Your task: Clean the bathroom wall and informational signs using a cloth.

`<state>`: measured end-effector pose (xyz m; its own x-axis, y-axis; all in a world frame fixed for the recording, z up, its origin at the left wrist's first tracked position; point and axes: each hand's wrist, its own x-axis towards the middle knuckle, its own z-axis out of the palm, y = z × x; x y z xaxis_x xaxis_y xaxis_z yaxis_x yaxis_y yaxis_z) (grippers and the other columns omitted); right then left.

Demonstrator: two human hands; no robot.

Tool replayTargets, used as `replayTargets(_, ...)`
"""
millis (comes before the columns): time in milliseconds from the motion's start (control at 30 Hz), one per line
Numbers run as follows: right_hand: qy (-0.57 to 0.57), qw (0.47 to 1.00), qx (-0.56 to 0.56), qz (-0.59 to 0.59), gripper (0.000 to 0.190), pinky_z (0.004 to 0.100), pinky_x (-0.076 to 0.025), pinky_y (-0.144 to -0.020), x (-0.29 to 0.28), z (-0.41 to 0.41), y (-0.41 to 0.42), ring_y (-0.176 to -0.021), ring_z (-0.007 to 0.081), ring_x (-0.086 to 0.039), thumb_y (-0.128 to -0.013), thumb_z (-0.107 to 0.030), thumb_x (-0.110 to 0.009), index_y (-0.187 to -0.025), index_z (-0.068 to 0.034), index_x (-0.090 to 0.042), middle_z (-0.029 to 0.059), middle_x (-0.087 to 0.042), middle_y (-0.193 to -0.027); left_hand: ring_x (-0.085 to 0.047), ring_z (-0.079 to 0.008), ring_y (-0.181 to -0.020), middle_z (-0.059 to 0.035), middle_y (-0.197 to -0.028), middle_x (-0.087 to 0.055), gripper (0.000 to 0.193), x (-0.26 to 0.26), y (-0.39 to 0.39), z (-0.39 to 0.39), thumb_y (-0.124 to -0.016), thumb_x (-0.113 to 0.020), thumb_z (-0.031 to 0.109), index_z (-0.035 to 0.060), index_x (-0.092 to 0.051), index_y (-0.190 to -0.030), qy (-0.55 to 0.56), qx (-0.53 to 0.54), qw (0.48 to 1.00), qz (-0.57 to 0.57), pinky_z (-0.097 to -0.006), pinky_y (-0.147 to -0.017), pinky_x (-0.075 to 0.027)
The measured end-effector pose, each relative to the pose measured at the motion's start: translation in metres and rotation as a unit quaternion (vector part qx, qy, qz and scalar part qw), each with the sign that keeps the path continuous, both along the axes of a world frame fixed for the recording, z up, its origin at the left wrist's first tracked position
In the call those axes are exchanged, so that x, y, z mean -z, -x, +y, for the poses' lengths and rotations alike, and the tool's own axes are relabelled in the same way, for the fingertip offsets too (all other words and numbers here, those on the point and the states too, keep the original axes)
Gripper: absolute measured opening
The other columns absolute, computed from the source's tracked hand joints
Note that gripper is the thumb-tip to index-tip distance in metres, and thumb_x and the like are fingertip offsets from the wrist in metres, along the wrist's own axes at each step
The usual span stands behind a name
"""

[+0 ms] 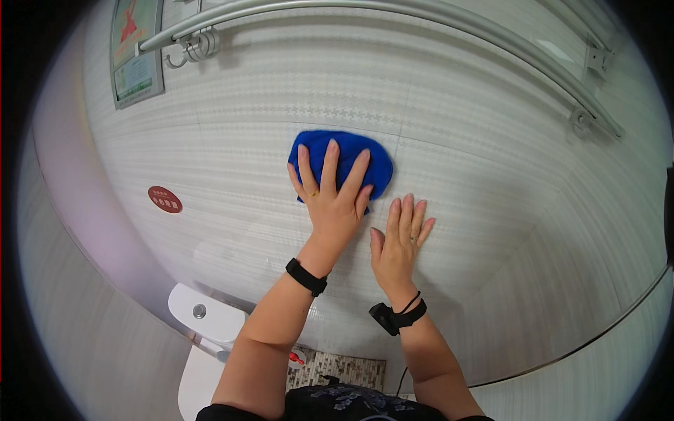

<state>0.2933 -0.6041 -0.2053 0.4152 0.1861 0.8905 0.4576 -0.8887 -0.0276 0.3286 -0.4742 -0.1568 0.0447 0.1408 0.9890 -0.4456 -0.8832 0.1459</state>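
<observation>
My left hand (333, 194) lies spread over a blue cloth (380, 166), pressing it flat on the pale patterned wall panel (253, 173). The cloth shows beyond the fingertips and on both sides of the hand; the palm hides its lower middle. To the right and a little lower, my right hand (398, 247) rests with straight fingers against the same panel. Nothing is in it, and a gap parts it from the cloth. A black band circles each wrist.
Across the top runs a metal rail (368, 4) with several hooks (202, 46) at its left end. A framed poster (138, 58) hangs beside them. Lower left are a red oval sticker (165, 199) and a white toilet tank (210, 316). Mosaic tile (347, 371) covers the floor below.
</observation>
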Motion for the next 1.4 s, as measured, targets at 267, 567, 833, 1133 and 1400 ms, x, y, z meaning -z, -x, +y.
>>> replayTargets(267,0.017,0.999,0.023,-0.02,0.066,0.0562,-0.001,-0.11,0.005,-0.001,-0.004,-0.14,0.0385,-0.012,-0.085,-0.022,-0.059,-0.141,0.0,-0.03,0.0182,-0.023,-0.149,-0.019,-0.0467,-0.132,-0.0117,-0.142,-0.033,0.035,0.083,0.002,0.005,-0.087,-0.055,0.04,0.0273,-0.061,-0.119,-0.015,0.011,1.0,0.022,-0.0654,-0.104,-0.012)
replayTargets(567,0.026,0.999,0.03,-0.018,0.068,0.0549,0.002,-0.11,0.008,-0.003,-0.005,-0.14,0.0383,-0.011,-0.085,-0.024,-0.06,-0.141,0.0,-0.029,0.0181,-0.023,-0.149,-0.015,-0.05,-0.133,-0.0169,-0.145,-0.028,0.038,0.102,0.007,0.006,-0.09,-0.05,0.037,0.0175,-0.059,-0.121,-0.019,-0.006,1.0,0.024,-0.0651,-0.105,-0.012)
replayTargets(833,0.049,0.997,0.049,-0.037,0.071,0.0536,0.004,-0.111,0.01,-0.008,-0.004,-0.141,0.0361,-0.005,-0.085,-0.025,-0.061,-0.142,0.0,-0.027,0.017,-0.019,-0.15,-0.017,-0.0461,-0.133,-0.0207,-0.144,-0.029,0.039,0.011,0.008,0.023,-0.091,-0.046,0.028,0.0091,-0.055,-0.125,0.058,-0.026,0.998,-0.007,-0.0559,-0.107,-0.015)
replayTargets(1133,0.038,0.997,0.049,-0.043,0.072,0.0539,0.004,-0.111,0.009,-0.007,-0.002,-0.141,0.0358,-0.005,-0.084,-0.024,-0.062,-0.142,0.0,-0.026,0.0169,-0.018,-0.151,-0.018,-0.0435,-0.135,-0.0145,-0.144,-0.032,0.04,-0.02,-0.007,0.048,-0.089,-0.05,0.034,0.0188,-0.056,-0.126,0.085,-0.029,0.995,-0.052,-0.0583,-0.107,-0.012)
replayTargets(1400,0.036,0.997,0.054,-0.039,0.071,0.0546,0.002,-0.111,0.009,-0.006,0.0,-0.141,0.0366,-0.007,-0.085,-0.024,-0.061,-0.142,-0.001,-0.026,0.017,-0.019,-0.15,-0.014,-0.0473,-0.135,-0.0237,-0.145,-0.024,0.043,0.053,0.002,0.051,-0.096,-0.039,0.033,0.0064,-0.049,-0.128,0.056,-0.055,0.997,0.008,-0.0556,-0.107,-0.017)
